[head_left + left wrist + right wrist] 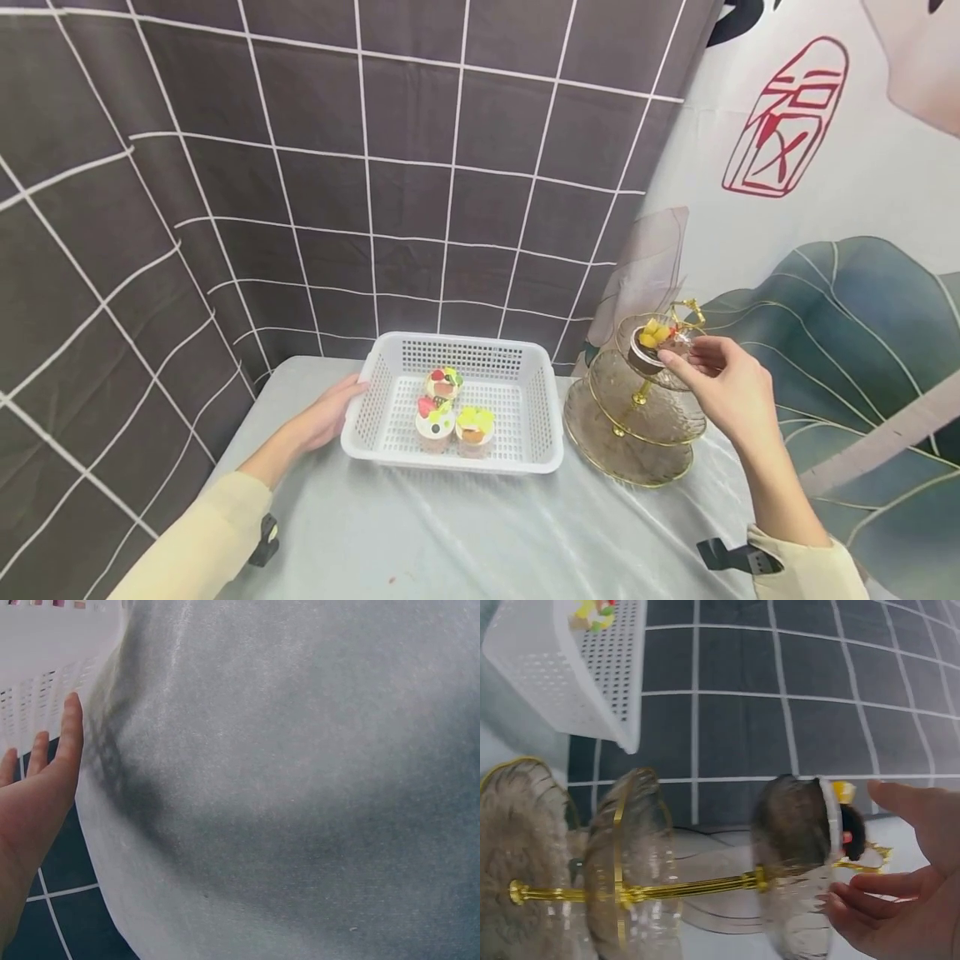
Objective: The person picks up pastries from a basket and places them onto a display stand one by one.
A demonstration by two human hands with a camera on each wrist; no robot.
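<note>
My left hand (331,410) rests at the left side of a white plastic basket (551,417), fingers nearly straight along its wall; the left wrist view shows the fingers (70,735) extended there. Inside the basket stand three fruit-topped cupcakes: one with red and green topping (444,383), one with strawberry (435,425) and one with yellow pieces (475,430). On the right, my right hand (723,383) is at the top tier of a gold-trimmed glass stand (637,454). A chocolate cupcake (647,354) with yellow fruit is at that tier, between spread thumb and fingers (889,883).
The stand has three tiers on a gold post (690,891), just right of the basket. A pale cloth covers the table (465,533). Behind hang a dark gridded curtain (405,192) and a white printed cloth (885,192).
</note>
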